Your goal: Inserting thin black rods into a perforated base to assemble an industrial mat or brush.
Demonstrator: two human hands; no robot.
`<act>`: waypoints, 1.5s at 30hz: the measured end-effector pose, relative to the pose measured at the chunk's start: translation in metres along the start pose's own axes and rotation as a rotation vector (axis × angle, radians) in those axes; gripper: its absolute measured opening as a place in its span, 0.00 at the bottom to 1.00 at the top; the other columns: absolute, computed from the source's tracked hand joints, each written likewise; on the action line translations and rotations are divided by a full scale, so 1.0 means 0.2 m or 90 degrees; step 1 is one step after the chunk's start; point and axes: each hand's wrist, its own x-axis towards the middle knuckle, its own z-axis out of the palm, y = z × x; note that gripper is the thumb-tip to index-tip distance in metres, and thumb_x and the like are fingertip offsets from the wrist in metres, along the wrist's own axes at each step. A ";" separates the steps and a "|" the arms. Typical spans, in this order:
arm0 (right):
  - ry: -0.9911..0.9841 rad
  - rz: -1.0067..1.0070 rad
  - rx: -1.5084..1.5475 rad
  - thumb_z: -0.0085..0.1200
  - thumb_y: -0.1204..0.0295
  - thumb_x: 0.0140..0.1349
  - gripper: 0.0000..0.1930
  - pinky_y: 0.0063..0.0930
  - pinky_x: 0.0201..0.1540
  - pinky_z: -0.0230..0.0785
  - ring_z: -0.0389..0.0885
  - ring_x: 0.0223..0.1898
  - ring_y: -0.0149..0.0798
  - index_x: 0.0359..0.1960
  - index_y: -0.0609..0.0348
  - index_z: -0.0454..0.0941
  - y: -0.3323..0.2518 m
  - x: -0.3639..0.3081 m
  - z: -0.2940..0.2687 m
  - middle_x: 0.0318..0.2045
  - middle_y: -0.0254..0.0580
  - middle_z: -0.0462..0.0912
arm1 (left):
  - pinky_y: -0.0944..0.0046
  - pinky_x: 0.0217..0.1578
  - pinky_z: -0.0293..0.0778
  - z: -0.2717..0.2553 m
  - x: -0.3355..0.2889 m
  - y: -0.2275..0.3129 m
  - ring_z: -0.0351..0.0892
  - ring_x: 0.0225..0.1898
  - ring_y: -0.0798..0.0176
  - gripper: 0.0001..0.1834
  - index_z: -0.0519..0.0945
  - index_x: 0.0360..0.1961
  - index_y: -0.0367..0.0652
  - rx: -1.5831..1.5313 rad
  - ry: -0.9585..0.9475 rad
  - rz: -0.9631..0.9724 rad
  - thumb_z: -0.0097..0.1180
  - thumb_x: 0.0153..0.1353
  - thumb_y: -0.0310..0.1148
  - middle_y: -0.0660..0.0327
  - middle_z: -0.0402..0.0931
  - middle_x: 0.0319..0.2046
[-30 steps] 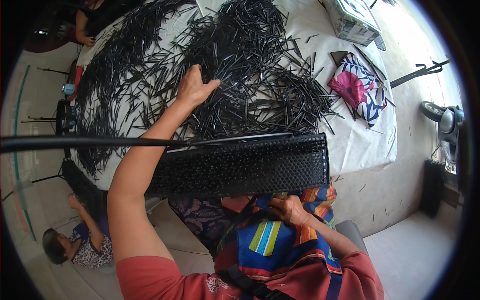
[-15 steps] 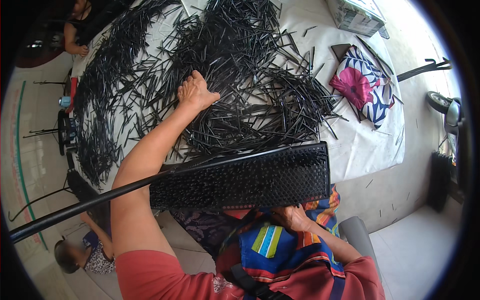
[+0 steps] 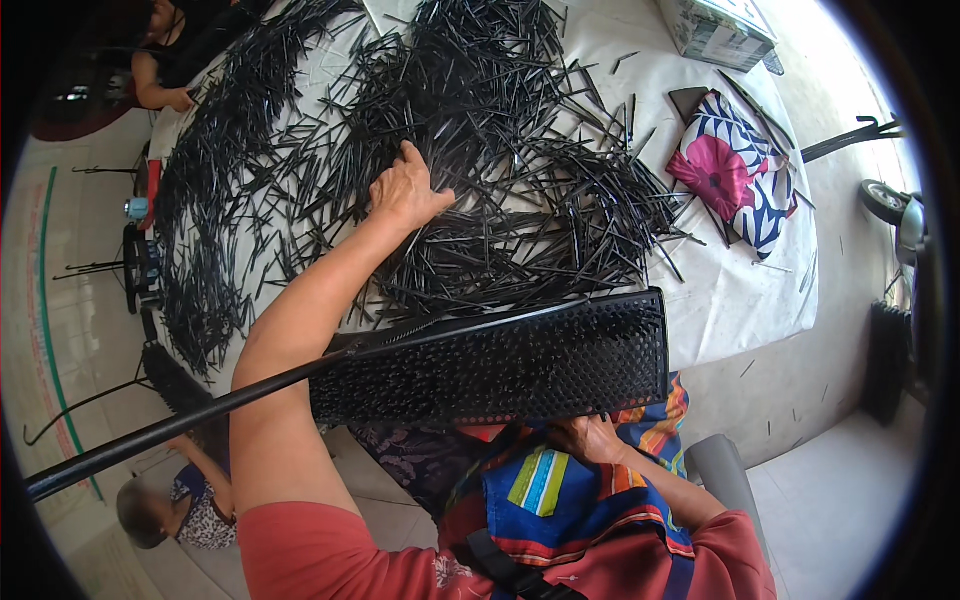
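My left hand (image 3: pixel 408 195) is over a heap of thin black strips (image 3: pixel 470 90), its index finger stretched forward and its thumb spread out to the side. Nothing shows held in it. Across my lap, below the heap, lies a long black perforated panel (image 3: pixel 500 360), its surface covered with rows of holes and small bumps. My right hand (image 3: pixel 592 440) is at the panel's near edge with its fingers curled. Part of those fingers is hidden under the panel, and I cannot make out what they hold.
A black pole (image 3: pixel 180 412) crosses over my left arm to the panel. On the white-covered table (image 3: pixel 730 300) lie a flowered cloth (image 3: pixel 725 170) and a box (image 3: pixel 715 35). One person (image 3: pixel 165 75) is at the far left, another (image 3: pixel 190 505) at lower left. A chair arm (image 3: pixel 715 465) stands at my right.
The whole view has shifted slightly, moving everything a little to the right. My left hand stays over the strips with its thumb out, and my right hand stays at the panel's edge.
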 end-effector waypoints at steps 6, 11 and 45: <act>-0.016 0.011 -0.045 0.57 0.55 0.55 0.19 0.45 0.44 0.63 0.73 0.49 0.45 0.51 0.36 0.78 0.05 -0.03 0.09 0.50 0.41 0.76 | 0.49 0.53 0.71 0.04 -0.02 -0.04 0.74 0.50 0.40 0.56 0.49 0.64 0.21 0.074 0.030 0.082 0.64 0.47 0.51 0.32 0.70 0.50; -0.014 0.006 -0.057 0.55 0.52 0.57 0.20 0.44 0.46 0.58 0.72 0.49 0.43 0.51 0.35 0.78 0.06 -0.03 0.13 0.51 0.40 0.75 | 0.50 0.53 0.71 0.07 -0.01 -0.04 0.72 0.53 0.40 0.56 0.49 0.65 0.23 -0.012 0.048 0.055 0.66 0.46 0.49 0.33 0.69 0.52; -0.104 -0.173 0.143 0.58 0.68 0.55 0.10 0.42 0.33 0.74 0.80 0.33 0.52 0.39 0.56 0.79 -0.52 0.11 -0.67 0.31 0.46 0.79 | 0.67 0.26 0.73 -0.27 -0.30 -0.26 0.78 0.21 0.67 0.03 0.81 0.22 0.33 -1.031 0.138 -0.094 0.63 0.43 0.22 0.59 0.80 0.22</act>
